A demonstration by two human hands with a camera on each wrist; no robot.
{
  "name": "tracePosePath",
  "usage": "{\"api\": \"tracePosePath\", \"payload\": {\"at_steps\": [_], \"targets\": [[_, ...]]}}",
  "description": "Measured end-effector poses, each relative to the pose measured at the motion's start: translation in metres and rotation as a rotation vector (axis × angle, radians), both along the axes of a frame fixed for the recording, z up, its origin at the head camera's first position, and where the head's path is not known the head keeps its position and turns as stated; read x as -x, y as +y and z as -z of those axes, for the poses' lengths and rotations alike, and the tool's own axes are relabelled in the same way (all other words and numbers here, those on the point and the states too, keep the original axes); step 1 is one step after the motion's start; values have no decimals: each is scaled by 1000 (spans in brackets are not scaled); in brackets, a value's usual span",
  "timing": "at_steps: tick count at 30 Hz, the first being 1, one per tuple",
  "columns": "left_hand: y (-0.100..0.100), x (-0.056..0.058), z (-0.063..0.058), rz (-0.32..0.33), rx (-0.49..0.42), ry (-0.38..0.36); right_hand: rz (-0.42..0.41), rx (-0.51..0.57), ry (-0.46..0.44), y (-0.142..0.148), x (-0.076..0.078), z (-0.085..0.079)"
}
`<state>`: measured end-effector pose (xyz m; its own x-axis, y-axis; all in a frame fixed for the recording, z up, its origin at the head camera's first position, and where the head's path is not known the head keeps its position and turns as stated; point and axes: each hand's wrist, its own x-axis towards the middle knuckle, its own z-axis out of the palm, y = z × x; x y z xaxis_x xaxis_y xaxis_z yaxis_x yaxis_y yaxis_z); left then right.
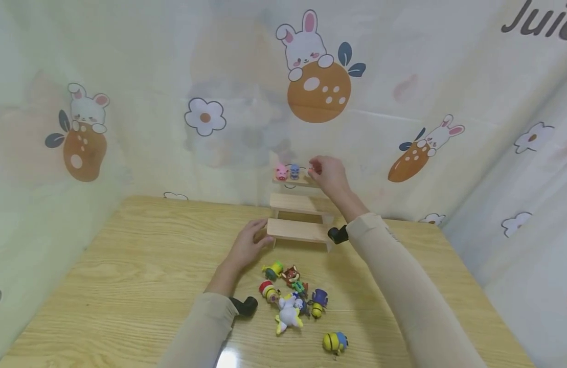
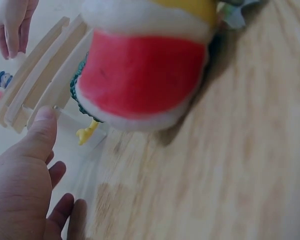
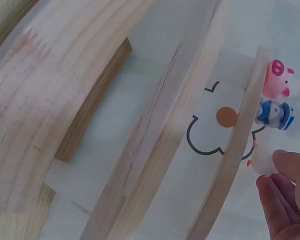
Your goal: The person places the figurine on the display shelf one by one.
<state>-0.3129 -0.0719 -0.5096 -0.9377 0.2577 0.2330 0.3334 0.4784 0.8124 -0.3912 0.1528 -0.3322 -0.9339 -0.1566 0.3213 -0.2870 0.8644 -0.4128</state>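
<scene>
A small white figure with orange feet (image 3: 261, 159) is pinched between thumb and fingers of my right hand (image 1: 331, 176), at the top step of a three-step wooden stand (image 1: 298, 230). The fingers mostly cover it in the head view. On that top step, a pink pig figure (image 1: 281, 172) and a blue-and-white figure (image 1: 294, 171) stand side by side to the left of this hand. Down at the left end of the lowest step, my left hand (image 1: 247, 244) rests its fingers near the edge, the thumb (image 2: 44, 120) against the stand.
In front of the stand lie several toy figures: a fox (image 1: 293, 278), a white-and-yellow figure (image 1: 289, 313), a red-capped yellow one (image 1: 268, 290), a purple-hatted one (image 1: 318, 302) and a yellow-and-blue one (image 1: 335, 341). A patterned curtain (image 1: 246, 66) hangs behind the wooden table (image 1: 150, 276).
</scene>
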Motion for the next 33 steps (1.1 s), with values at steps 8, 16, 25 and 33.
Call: {"api": "tracePosePath", "payload": {"at_steps": [8, 16, 25, 33], "targets": [[1, -1, 0, 3, -2, 12, 36, 4, -20, 2, 6, 3], [1, -2, 0, 1, -5, 15, 37, -10, -27, 1, 10, 6], [1, 0, 0, -1, -9, 7, 26, 3, -33, 1, 8, 6], [0, 0, 2, 3, 3, 24, 20, -1, -32, 1, 8, 6]]}}
